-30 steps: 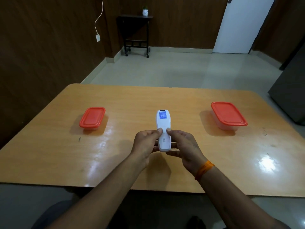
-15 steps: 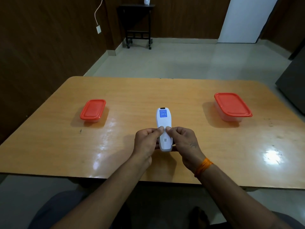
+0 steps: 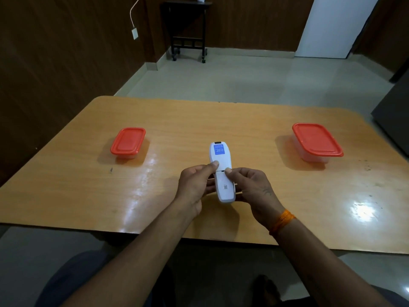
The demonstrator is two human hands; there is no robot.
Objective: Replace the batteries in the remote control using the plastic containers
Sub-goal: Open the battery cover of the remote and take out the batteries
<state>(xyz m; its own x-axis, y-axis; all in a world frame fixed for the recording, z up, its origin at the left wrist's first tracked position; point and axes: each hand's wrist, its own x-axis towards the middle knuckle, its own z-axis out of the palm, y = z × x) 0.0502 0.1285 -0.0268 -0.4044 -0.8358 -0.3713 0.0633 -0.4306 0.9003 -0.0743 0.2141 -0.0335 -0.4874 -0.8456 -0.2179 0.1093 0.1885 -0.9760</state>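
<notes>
A white remote control (image 3: 221, 159) is held back side up above the middle of the wooden table (image 3: 88, 196), with a blue label near its far end. My left hand (image 3: 194, 185) grips its left side, thumb on the back near the seam of the battery cover. My right hand (image 3: 250, 189) grips the right side, thumb at the same seam. A small clear container with a red lid (image 3: 128, 142) stands at the left. A larger clear container with a red lid (image 3: 316, 140) stands at the right. Both lids are on.
A dark side table on wheels (image 3: 188, 29) stands by the far wall. A white door (image 3: 332, 25) is at the back right. A dark cabinet (image 3: 394, 116) sits beside the table's right end. My knees show below the table's near edge.
The camera has tilted down a little. My left thumb has shifted slightly up the remote's back past the seam. The containers have not moved.
</notes>
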